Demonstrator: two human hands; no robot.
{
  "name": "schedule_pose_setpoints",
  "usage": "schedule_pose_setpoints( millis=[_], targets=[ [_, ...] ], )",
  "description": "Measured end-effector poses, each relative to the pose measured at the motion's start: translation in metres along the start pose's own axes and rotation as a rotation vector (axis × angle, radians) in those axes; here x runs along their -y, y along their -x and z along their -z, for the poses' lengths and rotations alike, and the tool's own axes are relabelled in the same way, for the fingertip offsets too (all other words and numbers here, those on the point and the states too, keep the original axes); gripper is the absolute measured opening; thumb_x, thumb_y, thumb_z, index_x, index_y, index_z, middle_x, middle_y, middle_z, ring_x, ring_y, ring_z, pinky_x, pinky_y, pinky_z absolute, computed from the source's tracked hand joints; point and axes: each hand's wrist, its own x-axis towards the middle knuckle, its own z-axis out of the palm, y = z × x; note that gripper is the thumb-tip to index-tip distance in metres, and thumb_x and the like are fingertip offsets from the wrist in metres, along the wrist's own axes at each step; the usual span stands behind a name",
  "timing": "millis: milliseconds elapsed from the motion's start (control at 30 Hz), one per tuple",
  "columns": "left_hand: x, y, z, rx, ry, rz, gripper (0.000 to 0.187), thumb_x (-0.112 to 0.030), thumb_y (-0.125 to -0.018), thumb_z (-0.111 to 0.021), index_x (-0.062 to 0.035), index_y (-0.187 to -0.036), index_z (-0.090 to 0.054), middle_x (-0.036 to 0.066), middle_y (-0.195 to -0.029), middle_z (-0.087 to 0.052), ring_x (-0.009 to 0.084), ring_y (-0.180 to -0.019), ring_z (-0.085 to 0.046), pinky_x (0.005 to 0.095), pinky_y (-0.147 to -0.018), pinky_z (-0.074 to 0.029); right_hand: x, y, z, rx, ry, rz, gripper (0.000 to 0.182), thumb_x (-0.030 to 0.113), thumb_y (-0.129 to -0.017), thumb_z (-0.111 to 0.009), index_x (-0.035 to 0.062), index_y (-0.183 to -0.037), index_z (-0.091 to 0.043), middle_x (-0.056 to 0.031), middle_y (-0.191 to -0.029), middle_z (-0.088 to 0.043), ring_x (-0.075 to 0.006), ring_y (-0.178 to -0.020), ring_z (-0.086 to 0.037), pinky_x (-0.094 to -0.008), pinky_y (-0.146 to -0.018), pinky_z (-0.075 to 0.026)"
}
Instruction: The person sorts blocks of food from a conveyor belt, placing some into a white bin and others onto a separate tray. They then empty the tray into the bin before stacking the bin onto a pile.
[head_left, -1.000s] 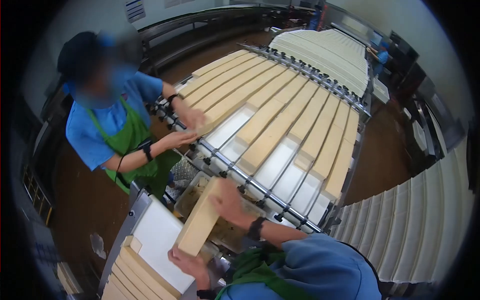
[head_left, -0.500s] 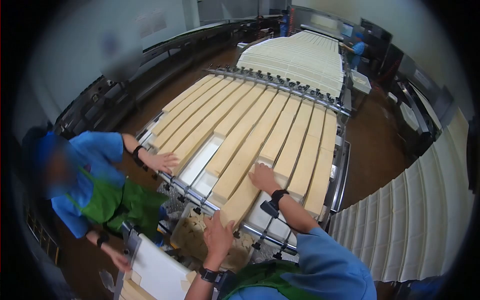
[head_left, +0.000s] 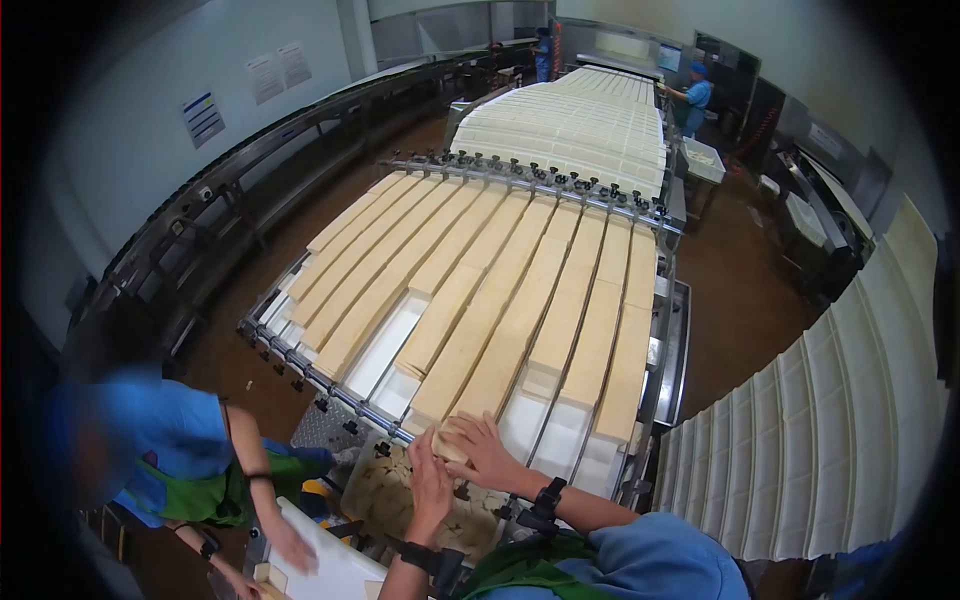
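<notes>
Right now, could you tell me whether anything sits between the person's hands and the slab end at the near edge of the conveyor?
Nothing visible does. The left hand and right hand already rest on the near end of the pale slab, at the conveyor edge above the scrap bin.

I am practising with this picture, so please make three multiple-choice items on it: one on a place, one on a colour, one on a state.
1. Where are both hands?
A. at the near end of the conveyor
B. on the wall poster
C. at the far end

2. What colour is the co-worker's apron?
A. red
B. green
C. white

3. How do the hands stand?
A. hanging free
B. closed on a slab end
C. in pockets

Answers:
1 A, the left hand and right hand meet at the conveyor edge.
2 B, the apron is green.
3 B, fingers wrap the slab end.
</notes>
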Motion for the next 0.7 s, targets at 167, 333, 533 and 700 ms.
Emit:
schedule_pose_setpoints(
  millis=[167,333,533,700],
  targets=[
    [0.000,0.006,0.008,-0.016,-0.007,-0.084,0.064,0.010,-0.089,-0.038,-0.0016,-0.152,-0.041,0.024,-0.142,-0.043,0.0426,-0.131,-0.048,0.0457,-0.113,-0.039,-0.006,0.001,-0.012,0.004,0.239,0.132,0.061,0.031,-0.090,-0.072,0.0224,-0.147,-0.054,-0.0119,-0.147,-0.051,-0.0309,-0.144,-0.044,-0.0679,-0.120,-0.023],
    [0.040,0.061,0.006,-0.387,0.028,0.237,0.064,0.014,-0.084,-0.042,0.0005,-0.147,-0.044,0.022,-0.142,-0.046,0.0395,-0.133,-0.048,0.0443,-0.118,-0.034,-0.004,-0.004,-0.012,0.017,0.363,0.378,0.048,0.025,-0.079,-0.076,0.0251,-0.126,-0.070,-0.0090,-0.141,-0.058,-0.0265,-0.137,-0.052,-0.0662,-0.119,-0.026],
    [0.124,0.124,0.018,-0.566,-0.068,0.613,0.052,0.002,-0.093,-0.057,0.0035,-0.143,-0.045,0.028,-0.143,-0.040,0.0439,-0.134,-0.045,0.0460,-0.118,-0.034,0.011,-0.009,-0.002,-0.029,0.266,0.261,0.026,0.025,-0.079,-0.079,0.0251,-0.105,-0.078,-0.0083,-0.133,-0.063,-0.0267,-0.133,-0.055,-0.0644,-0.119,-0.029],
    [0.124,0.166,0.031,-0.244,-0.135,0.675,0.050,-0.013,-0.093,-0.068,-0.0009,-0.140,-0.052,0.026,-0.137,-0.049,0.0413,-0.128,-0.052,0.0440,-0.113,-0.041,0.006,-0.005,-0.011,-0.061,0.308,0.247,0.024,0.027,-0.082,-0.079,0.0254,-0.106,-0.078,-0.0087,-0.130,-0.064,-0.0270,-0.132,-0.055,-0.0637,-0.118,-0.030]
  ],
)
